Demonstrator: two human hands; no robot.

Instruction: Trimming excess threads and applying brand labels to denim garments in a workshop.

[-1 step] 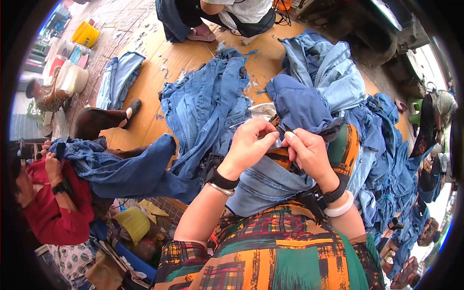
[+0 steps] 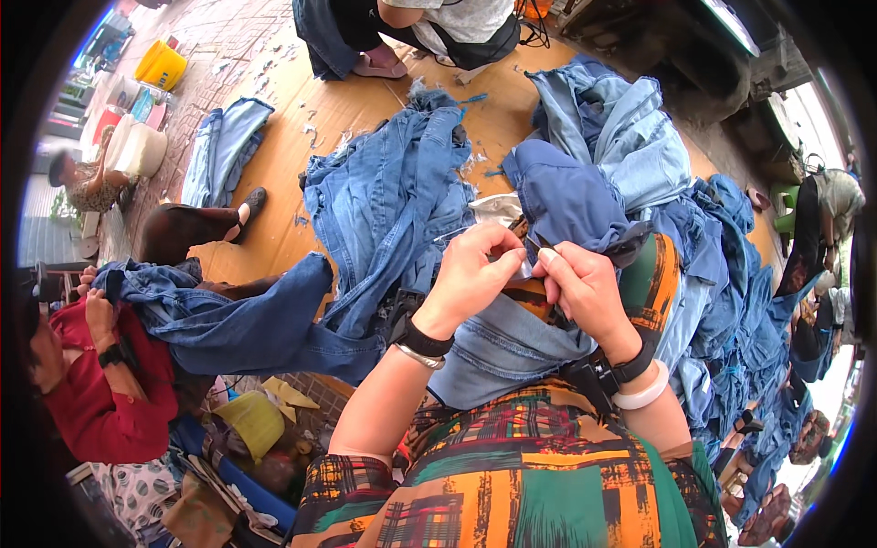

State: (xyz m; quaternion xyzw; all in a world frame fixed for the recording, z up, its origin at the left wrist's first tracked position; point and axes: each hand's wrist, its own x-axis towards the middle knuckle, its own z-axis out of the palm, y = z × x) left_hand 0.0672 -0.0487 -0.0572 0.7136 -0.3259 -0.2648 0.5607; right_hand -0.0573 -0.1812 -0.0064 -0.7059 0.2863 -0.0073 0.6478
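Observation:
Both my hands meet above my lap, their fingertips almost touching. My left hand (image 2: 475, 274) is closed in a pinch on the edge of a small pale piece of cloth (image 2: 523, 270). In the closed fingers of my right hand (image 2: 580, 285) is a small dark pointed tool (image 2: 541, 242); its tip sticks out toward the left hand, and the rest is mostly hidden by the fingers. Light blue denim (image 2: 512, 347) with a frayed edge lies over my lap under the hands. Just beyond them, a darker blue denim piece (image 2: 562, 196) is bunched up.
Blue jeans (image 2: 384, 183) are heaped on the wooden board (image 2: 274, 169) ahead, among lint scraps. More denim (image 2: 731, 301) piles up at right. At left, a person in red (image 2: 119, 384) holds jeans (image 2: 237, 315). Another person (image 2: 466, 27) sits at the far side. A yellow bucket (image 2: 162, 64) stands far left.

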